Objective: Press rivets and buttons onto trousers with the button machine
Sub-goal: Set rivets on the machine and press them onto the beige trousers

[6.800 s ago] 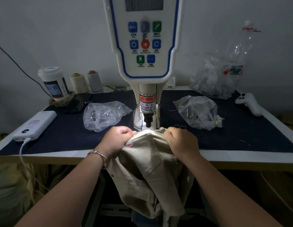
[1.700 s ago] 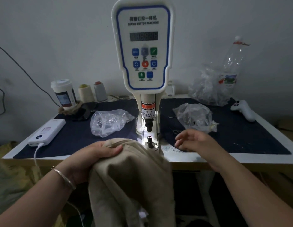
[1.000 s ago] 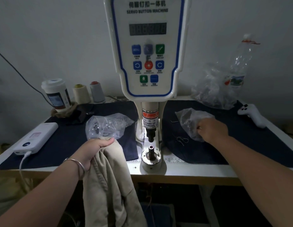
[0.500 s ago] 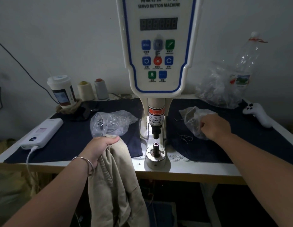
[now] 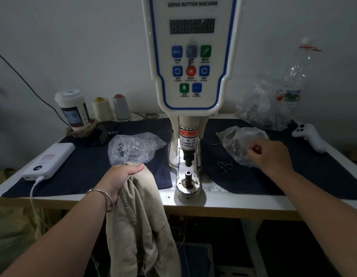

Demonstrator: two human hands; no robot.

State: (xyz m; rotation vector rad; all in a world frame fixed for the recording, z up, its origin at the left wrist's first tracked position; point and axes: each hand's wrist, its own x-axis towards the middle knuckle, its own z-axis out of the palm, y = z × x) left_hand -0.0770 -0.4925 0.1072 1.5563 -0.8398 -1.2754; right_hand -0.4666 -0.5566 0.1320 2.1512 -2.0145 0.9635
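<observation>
Sitting before a pale wall in dim light, facing a white tabletop (image 5: pixel 253 200) covered with dark cloth (image 5: pixel 83 172). Holding beige trousers (image 5: pixel 141 216) bunched in the left hand (image 5: pixel 121 174), grip curled tight around the fabric at the front edge of the tabletop, the rest of the garment hanging down below the edge. Wearing a metal bracelet (image 5: pixel 105 196) on that wrist. Keeping the trousers just left of the button machine (image 5: pixel 191 76), not touching its lit lower post (image 5: pixel 188 176), which is standing bare under the punch. Reaching with the right hand (image 5: pixel 271 154) to a clear plastic bag (image 5: pixel 235 140) right of the machine, fingers curled and resting against the plastic; cannot tell whether the grip is pinching the bag, something from inside it, or nothing. Lying left of the machine, just behind the left hand: a second clear bag (image 5: pixel 133 146) of small metal parts. Further left, charging on a white cable (image 5: pixel 33 188), a white power bank (image 5: pixel 49 160). Standing along the back: a lidded cup (image 5: pixel 72 108), a cream thread spool (image 5: pixel 102 108) and a grey spool (image 5: pixel 121 106). Sitting at the far right: a large crumpled bag (image 5: pixel 261 108), a clear bottle (image 5: pixel 299 70) and a white controller (image 5: pixel 309 136).
</observation>
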